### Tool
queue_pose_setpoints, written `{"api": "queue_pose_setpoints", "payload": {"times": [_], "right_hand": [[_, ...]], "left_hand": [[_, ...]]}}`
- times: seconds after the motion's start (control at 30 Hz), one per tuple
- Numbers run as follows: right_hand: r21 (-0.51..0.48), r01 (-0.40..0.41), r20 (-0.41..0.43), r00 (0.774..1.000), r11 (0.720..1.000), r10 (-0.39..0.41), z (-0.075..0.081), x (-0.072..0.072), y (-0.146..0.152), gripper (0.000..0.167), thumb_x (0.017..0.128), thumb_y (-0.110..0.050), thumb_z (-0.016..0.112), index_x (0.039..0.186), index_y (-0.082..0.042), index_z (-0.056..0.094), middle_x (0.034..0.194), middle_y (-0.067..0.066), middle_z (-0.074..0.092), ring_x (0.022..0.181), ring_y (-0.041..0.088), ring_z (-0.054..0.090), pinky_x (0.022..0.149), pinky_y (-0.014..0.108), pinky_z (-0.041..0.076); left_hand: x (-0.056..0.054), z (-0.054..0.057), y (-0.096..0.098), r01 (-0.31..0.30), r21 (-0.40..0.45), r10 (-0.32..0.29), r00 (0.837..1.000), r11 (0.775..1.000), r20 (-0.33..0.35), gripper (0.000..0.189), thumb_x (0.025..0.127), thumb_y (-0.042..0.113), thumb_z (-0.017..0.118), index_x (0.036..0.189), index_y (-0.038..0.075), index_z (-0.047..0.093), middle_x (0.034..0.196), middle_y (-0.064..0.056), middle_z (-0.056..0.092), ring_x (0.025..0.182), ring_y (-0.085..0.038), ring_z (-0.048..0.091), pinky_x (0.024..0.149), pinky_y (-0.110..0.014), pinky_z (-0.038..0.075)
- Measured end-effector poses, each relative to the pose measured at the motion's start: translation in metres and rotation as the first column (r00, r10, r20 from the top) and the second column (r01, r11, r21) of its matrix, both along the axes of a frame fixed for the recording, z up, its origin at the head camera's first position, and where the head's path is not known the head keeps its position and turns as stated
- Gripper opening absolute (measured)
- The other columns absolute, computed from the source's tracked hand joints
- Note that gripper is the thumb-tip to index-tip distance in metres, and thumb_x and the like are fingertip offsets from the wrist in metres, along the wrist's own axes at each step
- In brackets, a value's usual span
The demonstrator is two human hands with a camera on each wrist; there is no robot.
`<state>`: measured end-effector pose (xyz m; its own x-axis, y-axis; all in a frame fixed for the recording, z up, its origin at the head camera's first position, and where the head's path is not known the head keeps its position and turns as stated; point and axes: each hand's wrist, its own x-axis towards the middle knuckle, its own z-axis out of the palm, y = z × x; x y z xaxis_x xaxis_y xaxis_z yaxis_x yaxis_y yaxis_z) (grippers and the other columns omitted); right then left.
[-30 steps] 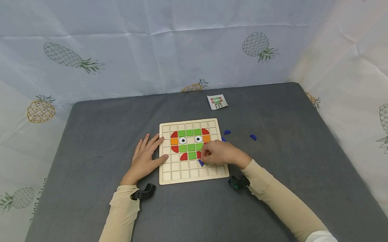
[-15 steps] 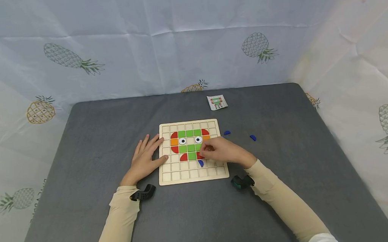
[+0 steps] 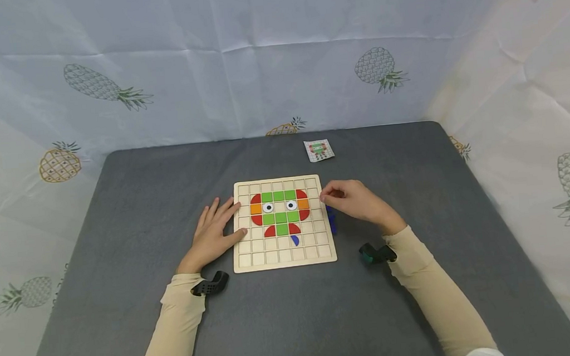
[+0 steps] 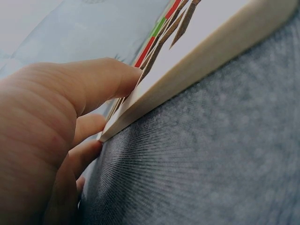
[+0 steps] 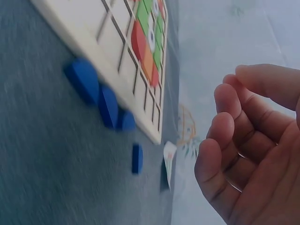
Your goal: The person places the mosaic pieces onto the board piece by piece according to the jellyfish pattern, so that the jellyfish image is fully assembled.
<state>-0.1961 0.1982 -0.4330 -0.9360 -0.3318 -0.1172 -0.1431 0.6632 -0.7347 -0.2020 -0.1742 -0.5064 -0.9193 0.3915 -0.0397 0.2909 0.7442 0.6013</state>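
A pale wooden grid board [image 3: 251, 256] lies on the table, bearing a face of green, red and orange tiles with two eye tiles [image 3: 268, 208]. One blue half-round piece [image 3: 295, 240] sits on the grid just below the red tile at lower right. My left hand [image 3: 212, 234] rests at the board's left side, fingers spread and fingertips at the rim. Over the board's right edge hovers my right hand [image 3: 354, 199], fingers loosely bent and thumb close to the index fingertip; the right wrist view shows nothing between them. Beneath it, several blue pieces [image 5: 108, 107] lie along the board's edge.
Behind the board, a small printed card [image 3: 319, 150] with a similar face lies on the grey table [image 3: 189, 169]. Another blue piece [image 5: 137, 158] lies apart from the row, near the card in the right wrist view. A pineapple-print cloth [image 3: 238, 92] hangs behind the table.
My right hand has lifted off the lower right of the tile face and moved right and away from me, uncovering the red tiles and blue pieces beside the board. My left hand stays still.
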Motion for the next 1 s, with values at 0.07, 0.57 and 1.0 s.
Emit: {"api": "queue_pose_setpoints", "payload": {"times": [0.07,0.57,1.0], "right_hand": [[0.004,0.021,-0.004,1.000,1.000,-0.021,0.001,-0.003,0.007,0.026,0.103,-0.026,0.060,0.116,-0.006,0.071,0.105,0.011,0.071,0.086,0.020,0.057,0.075,0.031,0.050],[0.074,0.107,-0.024,0.994,0.991,-0.106,-0.008,-0.017,0.025,0.031,0.105,-0.029,0.057,0.121,-0.007,0.070,0.110,0.010,0.071,0.093,0.024,0.062,0.079,0.036,0.052],[0.156,0.091,-0.037,0.996,0.984,-0.086,-0.023,-0.025,0.021,0.025,0.103,-0.023,0.059,0.120,-0.008,0.070,0.110,0.010,0.069,0.089,0.023,0.058,0.078,0.036,0.051]], "left_hand": [[0.000,0.000,0.000,-0.002,0.001,0.002,1.000,1.000,0.002,0.078,0.093,0.041,0.069,0.159,0.018,0.036,0.170,-0.008,0.025,0.160,-0.034,0.002,0.129,-0.054,-0.005],[0.001,-0.001,0.000,-0.006,-0.005,0.006,1.000,1.000,0.000,0.078,0.093,0.041,0.070,0.159,0.019,0.036,0.169,-0.008,0.025,0.160,-0.034,0.002,0.129,-0.054,-0.005],[0.001,0.001,0.001,-0.010,-0.004,0.010,1.000,1.000,0.006,0.077,0.093,0.040,0.070,0.159,0.019,0.036,0.169,-0.007,0.025,0.161,-0.033,0.001,0.129,-0.053,-0.005]]}}
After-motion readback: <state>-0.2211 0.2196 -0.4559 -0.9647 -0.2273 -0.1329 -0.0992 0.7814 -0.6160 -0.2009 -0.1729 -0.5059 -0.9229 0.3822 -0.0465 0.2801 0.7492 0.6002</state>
